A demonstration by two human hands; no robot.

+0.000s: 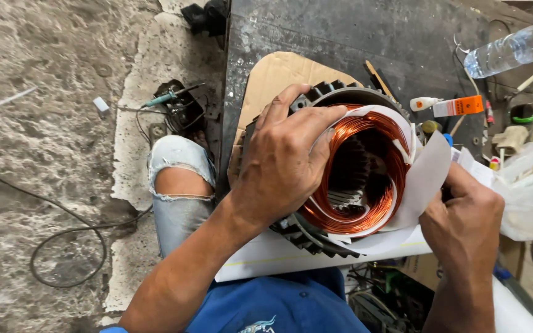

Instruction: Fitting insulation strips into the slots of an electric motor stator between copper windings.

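Note:
A round dark finned motor stator (316, 237) with shiny copper windings (365, 166) lies on its side at the edge of a dark workbench (340, 37). My left hand (285, 163) grips its upper left rim, fingers curled over the windings. White insulating paper (424, 182) wraps around the copper coil on the right. My right hand (464, 219) pinches the outer edge of that paper sheet.
A piece of brown cardboard (272, 77) lies under the stator. A plastic water bottle (513, 49), a small white bottle (424, 103), an orange pack (461, 106) and a plastic bag (532, 191) sit at the right. Cables (63, 240) trail over the concrete floor on the left.

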